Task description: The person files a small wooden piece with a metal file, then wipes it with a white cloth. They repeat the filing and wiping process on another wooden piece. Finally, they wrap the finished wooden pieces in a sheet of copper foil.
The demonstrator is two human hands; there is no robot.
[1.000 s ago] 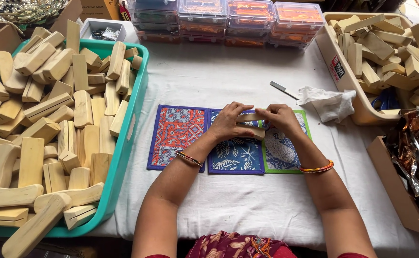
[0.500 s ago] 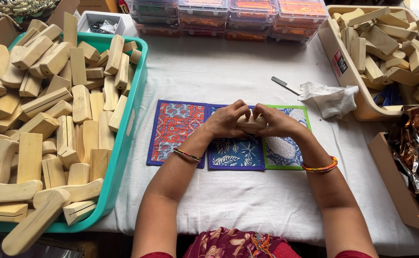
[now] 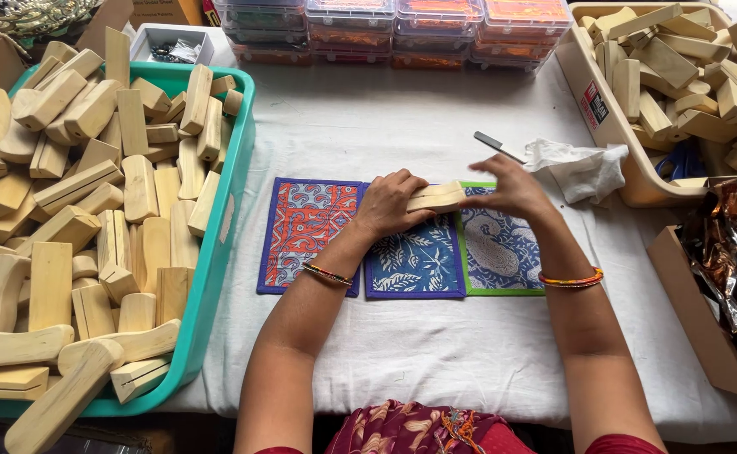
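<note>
Both hands grip one pale wooden block [image 3: 437,197] above the blue leaf-print mat [image 3: 414,261] on the worktop [image 3: 435,353]. The left hand [image 3: 388,204] wraps its left end; the right hand [image 3: 511,187] pinches the other.

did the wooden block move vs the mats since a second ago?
Yes. The wooden block, held between left hand and right hand, now sits higher, over the top edge of the blue leaf-print mat.
</note>
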